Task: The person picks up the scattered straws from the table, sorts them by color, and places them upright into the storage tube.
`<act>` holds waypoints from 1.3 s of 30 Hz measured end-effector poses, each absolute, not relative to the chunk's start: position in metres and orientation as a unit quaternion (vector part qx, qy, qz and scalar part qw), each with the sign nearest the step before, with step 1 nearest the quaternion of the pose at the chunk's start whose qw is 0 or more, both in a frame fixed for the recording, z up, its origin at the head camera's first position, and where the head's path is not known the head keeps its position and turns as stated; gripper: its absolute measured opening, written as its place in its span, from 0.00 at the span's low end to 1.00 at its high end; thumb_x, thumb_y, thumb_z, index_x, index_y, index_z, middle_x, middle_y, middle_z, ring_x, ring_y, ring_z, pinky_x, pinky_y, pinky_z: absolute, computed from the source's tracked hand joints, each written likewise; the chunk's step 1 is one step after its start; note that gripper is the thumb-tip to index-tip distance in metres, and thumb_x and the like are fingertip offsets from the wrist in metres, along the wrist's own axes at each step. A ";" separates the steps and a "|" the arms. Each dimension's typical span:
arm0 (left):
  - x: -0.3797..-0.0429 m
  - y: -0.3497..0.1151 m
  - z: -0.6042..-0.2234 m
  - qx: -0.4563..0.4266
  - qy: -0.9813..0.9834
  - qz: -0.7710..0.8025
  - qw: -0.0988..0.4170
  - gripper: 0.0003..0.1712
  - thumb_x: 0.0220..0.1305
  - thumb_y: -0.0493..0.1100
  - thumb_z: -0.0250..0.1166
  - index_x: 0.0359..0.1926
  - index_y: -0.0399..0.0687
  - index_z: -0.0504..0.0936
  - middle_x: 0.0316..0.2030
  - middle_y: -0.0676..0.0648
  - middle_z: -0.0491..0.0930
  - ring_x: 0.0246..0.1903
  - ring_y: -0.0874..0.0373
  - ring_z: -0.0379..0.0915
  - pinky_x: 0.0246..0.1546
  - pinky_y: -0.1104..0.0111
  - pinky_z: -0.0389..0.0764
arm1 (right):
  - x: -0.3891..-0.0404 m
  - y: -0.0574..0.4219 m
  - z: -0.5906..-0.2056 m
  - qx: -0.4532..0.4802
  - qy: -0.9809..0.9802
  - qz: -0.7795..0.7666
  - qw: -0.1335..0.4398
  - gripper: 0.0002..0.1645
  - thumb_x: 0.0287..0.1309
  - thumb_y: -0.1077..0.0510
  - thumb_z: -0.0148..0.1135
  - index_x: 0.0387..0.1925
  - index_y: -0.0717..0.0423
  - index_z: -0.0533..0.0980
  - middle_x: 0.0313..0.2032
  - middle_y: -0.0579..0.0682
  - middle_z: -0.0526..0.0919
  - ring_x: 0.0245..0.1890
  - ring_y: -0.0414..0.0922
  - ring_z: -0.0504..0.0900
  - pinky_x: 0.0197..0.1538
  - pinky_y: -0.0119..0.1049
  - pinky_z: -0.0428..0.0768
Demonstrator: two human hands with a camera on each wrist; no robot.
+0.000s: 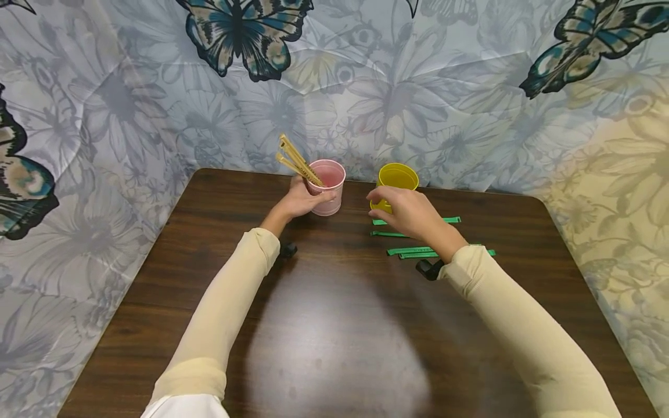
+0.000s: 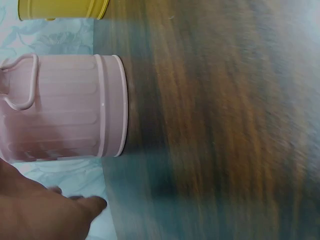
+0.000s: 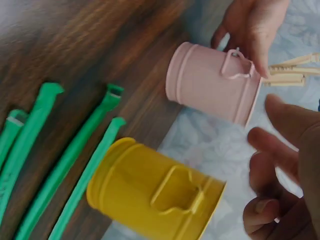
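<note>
A small pink bucket (image 1: 330, 204) with a wire handle stands near the far edge of the table. Several long cream-yellow bag clips (image 1: 295, 157) lean out of its top. My left hand (image 1: 303, 200) is at the bucket's left side, thumb stretched along the rim; its other fingers hang apart from the wall in the left wrist view. To the right stands a yellow bucket (image 1: 397, 175) of the same shape. Over its near side my right hand (image 1: 413, 215) hovers, fingers loosely bent and holding nothing. Several long green bag clips (image 3: 70, 160) lie below that hand, partly hidden by it in the head view.
The dark wooden table (image 1: 334, 348) ends just behind both buckets. Beyond it hangs a floral cloth with butterflies (image 1: 240, 35). A black wrist device (image 1: 430, 269) sits under the right cuff, close to the green clips.
</note>
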State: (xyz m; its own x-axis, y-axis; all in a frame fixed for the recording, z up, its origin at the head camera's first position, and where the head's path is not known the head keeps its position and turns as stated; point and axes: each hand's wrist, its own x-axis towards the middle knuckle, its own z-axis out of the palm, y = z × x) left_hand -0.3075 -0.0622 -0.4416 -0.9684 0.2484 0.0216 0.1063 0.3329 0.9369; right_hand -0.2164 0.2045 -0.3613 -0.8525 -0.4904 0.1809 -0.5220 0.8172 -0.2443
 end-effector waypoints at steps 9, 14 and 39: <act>-0.274 -0.081 -0.439 0.061 0.877 0.472 0.070 0.75 0.57 0.64 0.74 0.81 0.44 0.28 0.81 0.34 0.34 0.81 0.36 0.30 0.80 0.44 0.47 | -0.198 0.242 -0.376 0.242 -0.962 0.124 -0.006 0.19 0.64 0.50 0.70 0.53 0.52 0.80 0.50 0.50 0.88 0.45 0.51 0.87 0.41 0.48 0.84; -0.252 -0.086 -0.441 0.069 0.891 0.445 0.055 0.71 0.58 0.65 0.73 0.81 0.41 0.35 0.79 0.33 0.40 0.79 0.35 0.36 0.79 0.45 0.51 | -0.188 0.263 -0.392 0.233 -0.963 0.131 -0.022 0.16 0.65 0.52 0.69 0.50 0.54 0.82 0.49 0.52 0.88 0.45 0.52 0.87 0.44 0.50 0.84; -0.216 0.009 -0.381 0.196 0.872 0.448 -0.030 0.55 0.55 0.57 0.78 0.76 0.47 0.58 0.69 0.43 0.63 0.65 0.50 0.65 0.68 0.58 0.73 | -0.161 0.329 -0.440 0.174 -0.968 0.183 0.003 0.15 0.63 0.56 0.70 0.49 0.56 0.82 0.51 0.55 0.81 0.50 0.58 0.83 0.52 0.58 0.82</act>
